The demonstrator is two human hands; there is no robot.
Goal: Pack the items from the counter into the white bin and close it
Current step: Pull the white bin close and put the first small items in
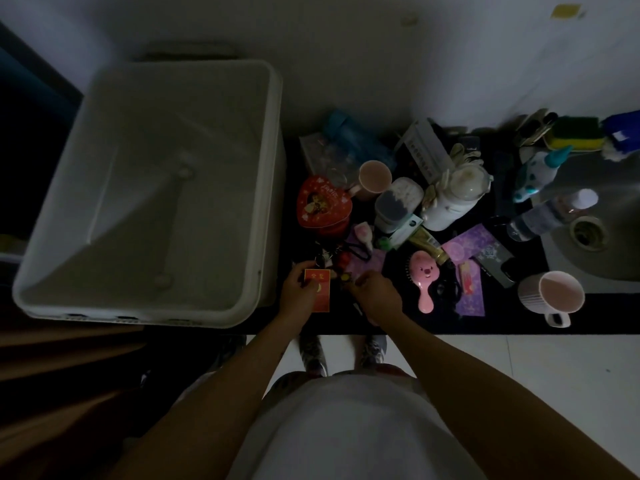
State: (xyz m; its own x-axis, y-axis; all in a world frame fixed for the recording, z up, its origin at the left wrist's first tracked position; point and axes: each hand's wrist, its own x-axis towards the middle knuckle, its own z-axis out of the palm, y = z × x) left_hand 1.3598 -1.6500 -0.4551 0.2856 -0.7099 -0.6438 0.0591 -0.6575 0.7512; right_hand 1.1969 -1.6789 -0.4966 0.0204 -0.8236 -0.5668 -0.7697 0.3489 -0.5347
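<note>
Left hand (297, 293) pinches red packet (317, 289). Right hand (375, 289), at its 3 o'clock, is curled, hold unclear. Risk: keychain tangle (333, 258) at 12 o'clock snags and drags clutter before white bin (273, 168) at 10 o'clock.

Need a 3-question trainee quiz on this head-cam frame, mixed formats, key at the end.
1. True or false: the white bin already holds several packed items.
2. What does the left hand hold? A) a pink hairbrush B) a red card C) a mug
3. Fill in: the heart-shaped red tin sits on the counter to the ___ of the bin.

Key: 1 false, the bin looks empty and open. 2 B. 3 right.
</note>
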